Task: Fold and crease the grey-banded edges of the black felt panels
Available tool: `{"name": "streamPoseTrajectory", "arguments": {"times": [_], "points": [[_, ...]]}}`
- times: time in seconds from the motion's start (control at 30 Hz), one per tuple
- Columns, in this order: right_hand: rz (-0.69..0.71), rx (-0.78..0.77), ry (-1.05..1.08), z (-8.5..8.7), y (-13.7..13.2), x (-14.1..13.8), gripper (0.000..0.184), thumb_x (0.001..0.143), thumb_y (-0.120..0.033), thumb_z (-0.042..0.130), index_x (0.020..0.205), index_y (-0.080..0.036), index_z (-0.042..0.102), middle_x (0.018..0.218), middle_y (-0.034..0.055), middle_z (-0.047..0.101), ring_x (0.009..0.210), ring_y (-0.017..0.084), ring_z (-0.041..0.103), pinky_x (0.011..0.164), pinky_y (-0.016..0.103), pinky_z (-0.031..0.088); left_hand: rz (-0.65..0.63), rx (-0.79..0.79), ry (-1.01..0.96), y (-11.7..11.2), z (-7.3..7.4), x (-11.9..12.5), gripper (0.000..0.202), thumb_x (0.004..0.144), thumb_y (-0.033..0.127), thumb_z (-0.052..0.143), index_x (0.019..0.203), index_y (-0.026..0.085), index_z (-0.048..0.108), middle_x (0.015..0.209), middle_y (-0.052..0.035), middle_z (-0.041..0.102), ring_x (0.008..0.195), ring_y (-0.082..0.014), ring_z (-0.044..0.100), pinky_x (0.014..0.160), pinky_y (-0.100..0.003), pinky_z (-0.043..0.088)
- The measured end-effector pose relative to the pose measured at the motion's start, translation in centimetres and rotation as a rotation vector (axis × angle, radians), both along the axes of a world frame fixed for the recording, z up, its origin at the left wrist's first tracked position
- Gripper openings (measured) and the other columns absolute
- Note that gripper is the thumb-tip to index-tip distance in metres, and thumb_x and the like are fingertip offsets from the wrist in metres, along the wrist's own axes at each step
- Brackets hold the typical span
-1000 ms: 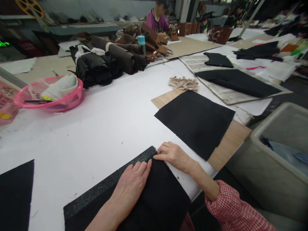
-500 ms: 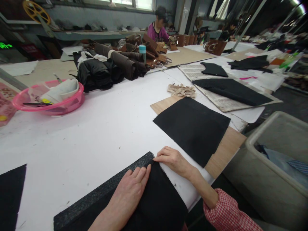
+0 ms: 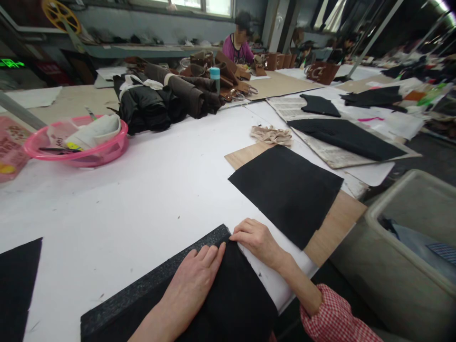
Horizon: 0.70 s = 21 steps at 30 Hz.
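A piece of black fabric [image 3: 235,294] lies at the table's near edge, with a speckled dark grey strip [image 3: 156,273] along its far side. My left hand [image 3: 195,280] rests flat on the fabric, fingers stretched out toward the far right corner beside the strip. At that corner my right hand [image 3: 254,240] pinches the fabric's edge between thumb and fingers. The two hands' fingertips are close together but apart. Part of the fabric under my left hand and forearm is hidden.
Another black piece [image 3: 288,190] lies on a thin wooden board [image 3: 333,223] beyond my right hand. A pink basket [image 3: 76,159] stands at the left, dark rolled material [image 3: 153,107] behind it. A grey bin [image 3: 392,242] stands right. A person [image 3: 238,47] sits across the table.
The view has shifted slightly, so the background sits a little further right. Both hands keep almost the same position on the black fabric.
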State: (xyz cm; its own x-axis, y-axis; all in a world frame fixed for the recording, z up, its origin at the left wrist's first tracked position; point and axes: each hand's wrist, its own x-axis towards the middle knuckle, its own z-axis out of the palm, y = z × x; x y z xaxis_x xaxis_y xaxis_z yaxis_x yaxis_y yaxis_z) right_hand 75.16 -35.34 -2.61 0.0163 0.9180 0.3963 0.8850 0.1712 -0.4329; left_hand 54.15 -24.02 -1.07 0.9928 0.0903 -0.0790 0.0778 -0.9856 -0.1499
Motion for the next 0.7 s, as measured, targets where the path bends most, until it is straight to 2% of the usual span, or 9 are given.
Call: {"name": "streamPoseTrajectory", "arguments": {"times": [0.3,0.53,0.6,0.7], "points": [[0.046,-0.028,-0.091,0.1,-0.4,0.1,0.014,0.097,-0.016,0.055,0.106,-0.021,0.065,0.100,0.0038,0.066,0.096,0.018,0.056,0.081,0.033,0.047,0.002,-0.065,-0.011,0.1,0.4,0.6,0.054,0.089,-0.001,0.037,0.141,0.014,0.038,0.108,-0.0062,0.058,0.092,-0.0200,0.053,0.080,-0.036,0.044],[0.049,-0.045,-0.189,0.6,-0.5,-0.2,0.015,0.099,-0.018,0.051,0.104,-0.021,0.065,0.098,0.0048,0.064,0.095,0.018,0.056,0.080,0.034,0.046,-0.027,-0.010,-0.002,0.0,0.6,1.2,0.055,0.089,0.000,0.039,0.143,0.013,0.037,0.105,-0.0065,0.058,0.088,-0.0202,0.053,0.075,-0.035,0.044],[0.038,-0.040,-0.141,0.5,-0.5,-0.2,0.015,0.099,-0.018,0.052,0.104,-0.021,0.066,0.098,0.0046,0.065,0.094,0.018,0.057,0.080,0.033,0.047,-0.030,-0.008,-0.004,-0.1,0.5,1.2,0.055,0.089,0.000,0.040,0.143,0.012,0.037,0.104,-0.0065,0.058,0.088,-0.0203,0.053,0.074,-0.035,0.044],[0.003,-0.037,0.052,0.2,-0.2,0.2,0.015,0.096,-0.019,0.057,0.108,-0.022,0.066,0.098,0.0037,0.065,0.095,0.017,0.058,0.082,0.032,0.049,-0.033,-0.015,-0.005,-0.2,0.6,1.2,0.057,0.088,-0.001,0.040,0.144,0.009,0.036,0.104,-0.0073,0.057,0.088,-0.0214,0.053,0.075,-0.037,0.044]]}}
